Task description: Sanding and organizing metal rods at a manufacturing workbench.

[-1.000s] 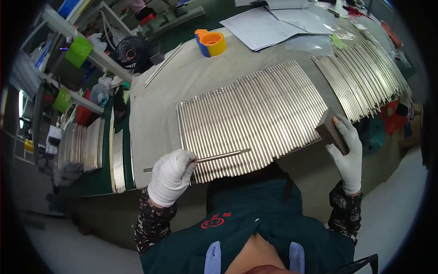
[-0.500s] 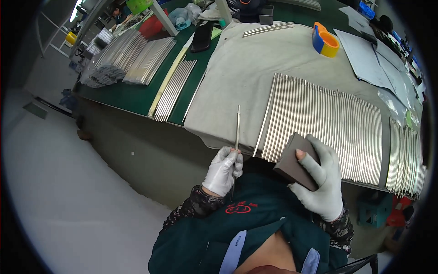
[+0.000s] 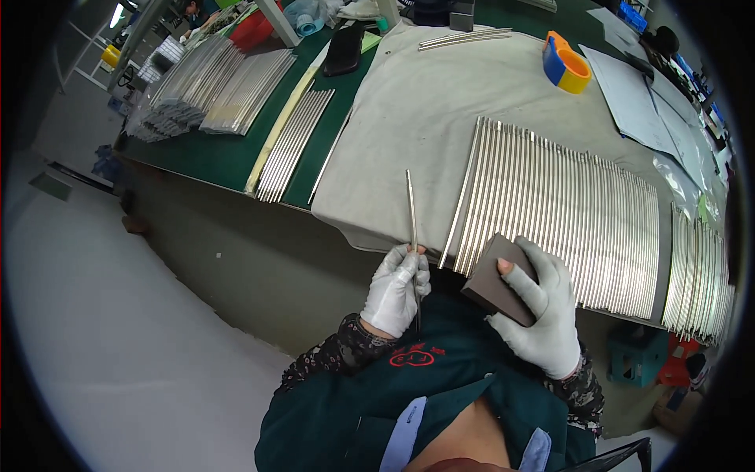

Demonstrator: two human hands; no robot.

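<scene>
While our left hand (image 3: 392, 295) held a single metal rod (image 3: 411, 206) at the near edge of the bench (image 3: 197, 156), its gloved fingers pinched the shaft partway along, a hold that seemed to leave the far length free above the gray cloth (image 3: 393, 118). Our right hand (image 3: 544, 303) spread its fingers across a gray-brown block (image 3: 495, 287), the thumb at the near side and one bare fingertip on the face, apparently for a broad, steady grip. In our view the block overlapped the near ends of a row of rods (image 3: 550, 212); we could not tell whether they touched. Those rods lay side by side, probably to keep them from crossing, and a narrow gap seemed to set them apart from a second batch (image 3: 698, 275) to the right. Behind the row sat a yellow-and-blue ring (image 3: 568, 69), clear of both hands.
</scene>
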